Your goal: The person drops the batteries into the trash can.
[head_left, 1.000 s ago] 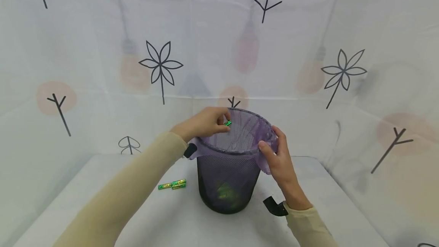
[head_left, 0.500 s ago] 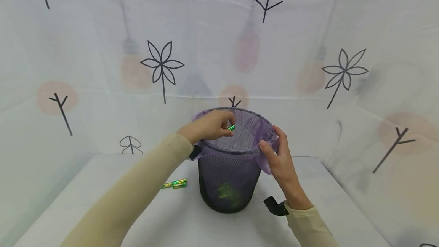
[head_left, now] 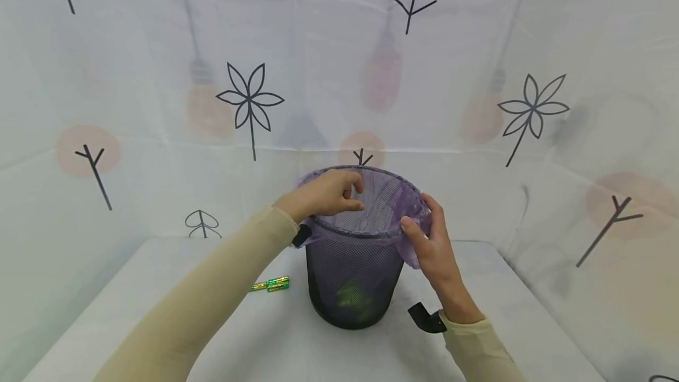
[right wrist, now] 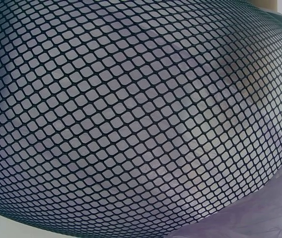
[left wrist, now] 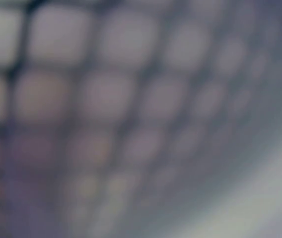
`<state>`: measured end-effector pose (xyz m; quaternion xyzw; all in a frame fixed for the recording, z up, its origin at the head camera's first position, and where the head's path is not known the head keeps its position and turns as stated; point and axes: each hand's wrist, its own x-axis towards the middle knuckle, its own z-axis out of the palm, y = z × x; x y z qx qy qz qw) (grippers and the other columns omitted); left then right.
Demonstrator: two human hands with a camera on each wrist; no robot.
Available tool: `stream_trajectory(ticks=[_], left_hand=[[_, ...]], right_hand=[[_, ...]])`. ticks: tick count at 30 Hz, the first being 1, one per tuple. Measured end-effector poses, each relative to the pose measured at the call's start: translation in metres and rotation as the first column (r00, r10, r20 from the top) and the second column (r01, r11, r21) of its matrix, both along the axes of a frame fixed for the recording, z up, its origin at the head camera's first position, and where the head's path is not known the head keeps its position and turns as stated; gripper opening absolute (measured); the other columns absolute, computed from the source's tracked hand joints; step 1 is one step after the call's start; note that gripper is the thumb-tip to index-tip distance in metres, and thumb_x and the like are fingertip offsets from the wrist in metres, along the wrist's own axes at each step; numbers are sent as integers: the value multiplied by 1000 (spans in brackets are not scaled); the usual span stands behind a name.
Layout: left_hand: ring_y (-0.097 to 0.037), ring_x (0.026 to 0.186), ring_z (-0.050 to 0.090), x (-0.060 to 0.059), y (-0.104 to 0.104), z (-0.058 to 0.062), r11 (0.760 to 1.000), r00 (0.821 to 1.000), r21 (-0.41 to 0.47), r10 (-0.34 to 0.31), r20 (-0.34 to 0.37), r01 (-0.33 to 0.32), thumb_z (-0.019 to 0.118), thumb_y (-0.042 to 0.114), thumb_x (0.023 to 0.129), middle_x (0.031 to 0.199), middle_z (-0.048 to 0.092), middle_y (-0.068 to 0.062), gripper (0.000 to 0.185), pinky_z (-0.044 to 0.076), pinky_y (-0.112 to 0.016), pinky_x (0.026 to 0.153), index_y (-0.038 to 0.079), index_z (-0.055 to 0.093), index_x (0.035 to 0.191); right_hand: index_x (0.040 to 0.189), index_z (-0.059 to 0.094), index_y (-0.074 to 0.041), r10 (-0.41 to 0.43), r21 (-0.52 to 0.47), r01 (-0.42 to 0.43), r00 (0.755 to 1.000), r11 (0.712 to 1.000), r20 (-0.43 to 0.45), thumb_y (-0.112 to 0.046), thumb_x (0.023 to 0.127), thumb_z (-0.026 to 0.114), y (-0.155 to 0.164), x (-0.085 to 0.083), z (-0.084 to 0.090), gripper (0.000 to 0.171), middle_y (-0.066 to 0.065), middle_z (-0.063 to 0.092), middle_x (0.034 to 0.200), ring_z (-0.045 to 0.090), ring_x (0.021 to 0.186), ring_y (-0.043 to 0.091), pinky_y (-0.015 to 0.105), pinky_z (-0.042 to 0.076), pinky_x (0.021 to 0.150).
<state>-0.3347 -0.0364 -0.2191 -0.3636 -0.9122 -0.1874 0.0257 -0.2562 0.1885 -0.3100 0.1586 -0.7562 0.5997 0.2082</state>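
A black mesh wastebasket (head_left: 354,273) stands upright on the table, lined with a thin purple plastic bag (head_left: 411,208) folded over its rim. My left hand (head_left: 326,194) reaches over the left of the rim, thumb and index finger apart with nothing between them. On the right, my right hand (head_left: 436,252) grips the rim and the bunched bag, thumb on the near side. Green and gold shapes (head_left: 350,296) show blurrily through the lower mesh. Several green-gold batteries (head_left: 277,283) lie left of the basket, partly behind my left sleeve. Mesh (right wrist: 131,119) fills the right wrist view; the left wrist view is blurred.
The basket stands on a white table (head_left: 297,352). Behind it hangs a pale cloth backdrop (head_left: 318,46) with drawn plants, which also runs along both sides. A black strap piece (head_left: 427,318) sticks out from my right cuff.
My left hand moved slightly right and down over the basket, then let go of the green battery, which is out of sight now. My right hand stayed on the rim.
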Motion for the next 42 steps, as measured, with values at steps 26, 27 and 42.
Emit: stream_trajectory(ticks=[26, 27, 42], left_hand=[[-13, 69, 49, 32, -76, -4, 926, 938, 341, -37, -344, 161, 67, 13, 89, 81, 55, 1, 11, 45, -29, 62, 6, 62, 96], [-13, 69, 49, 34, -81, -5, 924, 938, 348, -30, -346, 158, 67, 13, 89, 81, 55, 1, 10, 45, -29, 62, 7, 63, 96], [-10, 69, 49, 41, -128, -63, 945, 960, 326, 71, -269, 22, 66, 17, 90, 80, 53, 7, 10, 45, -26, 61, 11, 63, 98]], right_hand=[[151, 18, -20, -9, 7, 9, 1000, 1000, 4, -27, 93, 57, 1, -1, 0, 70, 14, 23, 150, 27, 136, 34, 61, 19, 107], [151, 18, -20, -10, 7, 10, 1000, 1000, 4, -27, 93, 57, 1, -1, 0, 71, 14, 23, 150, 27, 136, 34, 61, 19, 107], [150, 18, -18, -6, -2, 6, 1000, 1000, 0, -26, 93, 57, 0, -1, 0, 70, 15, 25, 149, 30, 135, 34, 60, 20, 107]])
